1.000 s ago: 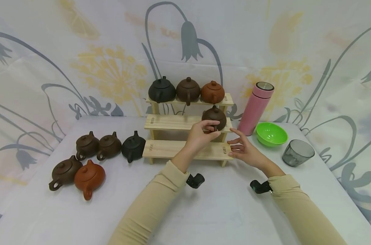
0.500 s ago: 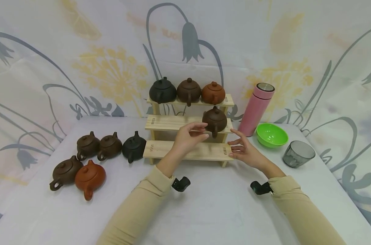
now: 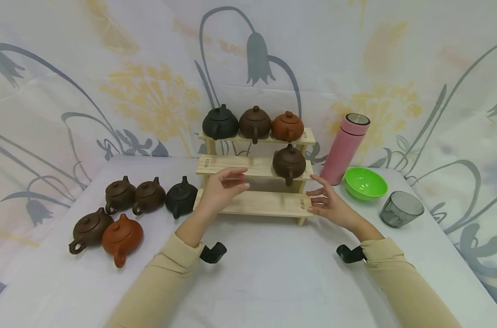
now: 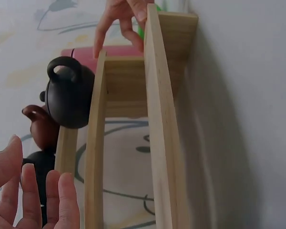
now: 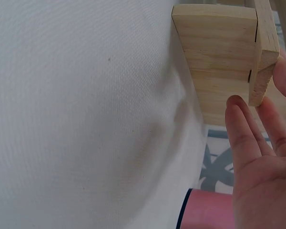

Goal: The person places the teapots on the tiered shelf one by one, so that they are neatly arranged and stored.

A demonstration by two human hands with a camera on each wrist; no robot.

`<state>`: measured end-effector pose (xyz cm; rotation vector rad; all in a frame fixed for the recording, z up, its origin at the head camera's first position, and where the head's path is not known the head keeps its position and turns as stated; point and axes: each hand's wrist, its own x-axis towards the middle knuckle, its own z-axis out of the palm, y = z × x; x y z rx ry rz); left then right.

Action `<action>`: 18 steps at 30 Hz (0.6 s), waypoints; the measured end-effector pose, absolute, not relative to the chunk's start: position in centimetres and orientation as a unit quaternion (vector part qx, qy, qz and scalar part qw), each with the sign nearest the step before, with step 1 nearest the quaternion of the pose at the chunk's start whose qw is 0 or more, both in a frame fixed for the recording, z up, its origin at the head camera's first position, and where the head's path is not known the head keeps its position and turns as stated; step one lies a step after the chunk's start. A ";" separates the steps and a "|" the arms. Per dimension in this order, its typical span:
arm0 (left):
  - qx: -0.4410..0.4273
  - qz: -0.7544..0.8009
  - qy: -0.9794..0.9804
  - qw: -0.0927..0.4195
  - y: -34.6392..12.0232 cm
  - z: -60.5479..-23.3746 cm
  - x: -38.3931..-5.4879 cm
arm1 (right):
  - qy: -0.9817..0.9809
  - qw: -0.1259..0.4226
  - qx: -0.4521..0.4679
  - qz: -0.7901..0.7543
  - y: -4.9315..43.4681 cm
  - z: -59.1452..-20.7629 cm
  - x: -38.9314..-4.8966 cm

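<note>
A three-tier wooden display rack (image 3: pixel 273 202) stands mid-table. A dark brown teapot (image 3: pixel 289 162) sits at the right end of its middle tier. Black (image 3: pixel 220 125), brown (image 3: pixel 254 124) and reddish-brown (image 3: pixel 287 127) teapots line the top tier. My left hand (image 3: pixel 221 191) is in front of the rack's left half, apart from the teapots, fingers loosely bent around nothing. At the rack's right end, my right hand (image 3: pixel 332 207) holds the lowest board's end (image 5: pixel 264 52) between thumb and fingers, its index finger (image 3: pixel 320 179) reaching up to the middle board.
Several teapots stand left of the rack, among them a black one (image 3: pixel 181 197) close to it and a reddish one (image 3: pixel 122 239) in front. To the right are a pink thermos (image 3: pixel 344 150), a green bowl (image 3: pixel 366 183) and a grey glass cup (image 3: pixel 401 209).
My left hand has let go of the dark brown teapot on the middle tier and drawn away to the left. The right hand stays at the rack's end.
</note>
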<state>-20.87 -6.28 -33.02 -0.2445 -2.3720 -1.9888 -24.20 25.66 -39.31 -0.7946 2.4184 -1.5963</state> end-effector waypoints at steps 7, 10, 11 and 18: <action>-0.048 -0.603 -0.796 0.032 -9.9 -32.9 -20.3 | 0.803 0.070 -0.256 -0.534 25.9 -39.4 -24.2; -0.035 -0.588 -0.807 0.039 -11.4 -33.2 -20.1 | 0.803 0.075 -0.254 -0.534 25.9 -39.3 -24.1; -0.032 -0.586 -0.808 0.041 -11.9 -33.4 -20.0 | 0.802 0.076 -0.254 -0.534 25.9 -39.3 -24.1; -0.010 -0.570 -0.819 0.058 -14.9 -35.0 -19.1 | 0.800 0.079 -0.256 -0.537 25.7 -39.3 -24.0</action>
